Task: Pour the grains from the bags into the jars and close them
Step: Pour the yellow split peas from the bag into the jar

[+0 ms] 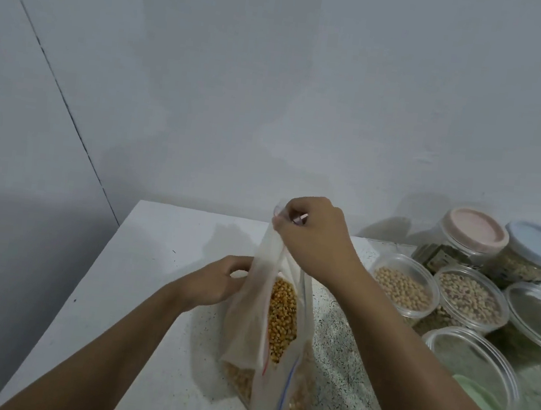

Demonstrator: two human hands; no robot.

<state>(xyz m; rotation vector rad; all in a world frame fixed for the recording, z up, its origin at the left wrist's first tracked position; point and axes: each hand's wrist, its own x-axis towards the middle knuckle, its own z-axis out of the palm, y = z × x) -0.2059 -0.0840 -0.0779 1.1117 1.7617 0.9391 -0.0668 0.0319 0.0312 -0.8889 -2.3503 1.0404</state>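
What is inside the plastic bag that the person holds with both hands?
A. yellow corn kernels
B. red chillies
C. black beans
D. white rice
A: yellow corn kernels show inside the plastic bag, which the right hand pinches at its top and the left hand grips at its side.

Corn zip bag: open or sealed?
Open. The zip bag gapes at its mouth, zip strips apart, yellow kernels showing inside; left hand and right hand pinch opposite sides.
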